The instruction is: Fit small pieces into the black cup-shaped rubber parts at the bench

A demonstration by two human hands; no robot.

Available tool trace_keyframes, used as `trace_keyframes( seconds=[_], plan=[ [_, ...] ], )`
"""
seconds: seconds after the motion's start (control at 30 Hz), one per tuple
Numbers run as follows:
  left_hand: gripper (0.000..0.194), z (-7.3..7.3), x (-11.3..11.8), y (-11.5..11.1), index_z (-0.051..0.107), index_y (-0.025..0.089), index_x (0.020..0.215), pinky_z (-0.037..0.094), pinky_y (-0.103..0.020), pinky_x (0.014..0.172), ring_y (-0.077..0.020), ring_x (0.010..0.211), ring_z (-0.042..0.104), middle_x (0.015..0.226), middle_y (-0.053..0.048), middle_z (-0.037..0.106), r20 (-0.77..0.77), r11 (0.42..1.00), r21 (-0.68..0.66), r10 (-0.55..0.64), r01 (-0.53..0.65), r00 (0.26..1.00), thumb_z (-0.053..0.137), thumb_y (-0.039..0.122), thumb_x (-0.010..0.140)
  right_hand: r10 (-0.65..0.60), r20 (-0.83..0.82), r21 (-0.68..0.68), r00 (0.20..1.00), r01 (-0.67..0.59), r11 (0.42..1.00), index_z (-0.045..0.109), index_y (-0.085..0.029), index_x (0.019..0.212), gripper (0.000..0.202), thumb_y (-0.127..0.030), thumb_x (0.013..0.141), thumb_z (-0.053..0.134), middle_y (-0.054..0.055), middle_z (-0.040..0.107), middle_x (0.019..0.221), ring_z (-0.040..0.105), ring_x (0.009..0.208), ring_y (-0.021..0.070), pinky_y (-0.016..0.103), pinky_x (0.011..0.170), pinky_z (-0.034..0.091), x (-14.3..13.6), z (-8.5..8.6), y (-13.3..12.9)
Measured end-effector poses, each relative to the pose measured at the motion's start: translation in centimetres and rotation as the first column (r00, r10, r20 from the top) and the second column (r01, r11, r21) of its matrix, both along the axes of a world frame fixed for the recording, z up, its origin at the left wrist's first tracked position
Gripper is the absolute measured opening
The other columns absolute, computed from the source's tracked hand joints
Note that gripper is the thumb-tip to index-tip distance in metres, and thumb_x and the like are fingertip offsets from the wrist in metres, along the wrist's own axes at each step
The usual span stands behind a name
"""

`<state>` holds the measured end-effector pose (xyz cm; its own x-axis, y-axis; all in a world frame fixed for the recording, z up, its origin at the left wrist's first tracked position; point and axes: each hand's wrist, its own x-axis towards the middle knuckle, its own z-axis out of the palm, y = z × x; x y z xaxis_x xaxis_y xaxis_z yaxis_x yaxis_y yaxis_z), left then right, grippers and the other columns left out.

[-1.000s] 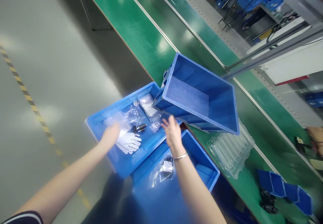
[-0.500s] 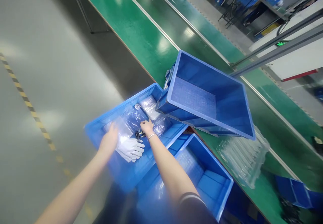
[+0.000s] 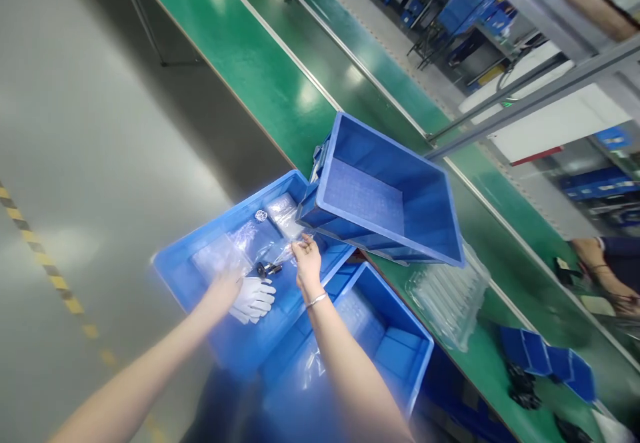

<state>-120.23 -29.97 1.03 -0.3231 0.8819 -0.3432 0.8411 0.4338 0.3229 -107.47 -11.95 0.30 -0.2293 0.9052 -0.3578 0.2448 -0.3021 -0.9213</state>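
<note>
Inside a shallow blue tote (image 3: 180, 250), my right hand (image 3: 307, 263) pinches the edge of a clear plastic bag (image 3: 284, 251). My left hand (image 3: 225, 291) is blurred over the left part of the tote, against a clear plastic packet (image 3: 213, 254); its grip is not readable. Just below and right of it lies a white glove (image 3: 256, 300). A small black-and-metal part (image 3: 269, 269) rests between my hands. Farther back are a small white round wheel-like piece (image 3: 261, 215) and a stack of clear plastic bags (image 3: 284, 213).
A deep blue bin (image 3: 395, 226) sits tilted on the green bench (image 3: 240, 56), overlapping the tote's corner. Another blue bin (image 3: 423, 363) is beside my right forearm. Clear plastic trays (image 3: 447, 293) and small blue bins (image 3: 525, 350) lie rightward. A co-worker's hands (image 3: 600, 270) show at far right.
My right hand has lifted slightly and moved right, drawing clear plastic with it. My left hand has shifted down and right towards the glove. The camera view has turned rightward.
</note>
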Motion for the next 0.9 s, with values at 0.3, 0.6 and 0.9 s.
trace_keyframes(
  seconds=[0.3, 0.6, 0.9],
  plan=[
    [0.056, 10.9, 2.7, 7.6, 0.033, 0.011, 0.141, 0.022, -0.057, 0.113, -0.0351, 0.144, 0.007, 0.156, -0.018, 0.015, -0.073, 0.878, 0.469, -0.065, 0.092, 0.995, 0.048, 0.025, 0.089, -0.135, -0.153, -0.172, 0.979, 0.108, 0.979, 0.06, -0.015, 0.063, 0.035, -0.047, 0.067, 0.077, 0.0, 0.059, 0.059, 0.048, 0.053, 0.0099, 0.023, 0.053, 0.037, 10.5, 9.6, -5.7],
    [0.034, 18.5, 8.5, 23.3, 0.053, 0.015, 0.123, 0.048, -0.047, 0.093, -0.0251, 0.11, 0.059, 0.122, -0.011, 0.059, -0.305, 0.764, 0.351, -0.454, 0.541, 0.838, 0.055, 0.024, 0.09, -0.38, -0.146, -0.209, 0.913, 0.347, 0.914, 0.048, -0.018, 0.058, 0.046, -0.054, 0.067, 0.075, -0.005, 0.048, 0.049, 0.037, 0.046, 0.008, 0.022, 0.047, 0.027, 23.6, 14.7, -12.2],
    [0.03, 19.8, 10.2, 14.3, 0.056, 0.014, 0.113, 0.052, -0.04, 0.079, -0.02, 0.091, 0.063, 0.105, -0.008, 0.063, -0.423, 0.928, 0.112, -0.279, 0.355, 0.862, 0.052, 0.036, 0.092, -0.494, -0.144, -0.263, 0.858, 0.448, 0.855, 0.05, -0.019, 0.054, 0.047, -0.058, 0.064, 0.075, -0.003, 0.047, 0.053, 0.041, 0.05, 0.0112, 0.025, 0.051, 0.033, 37.0, 15.0, -20.0]
  ],
)
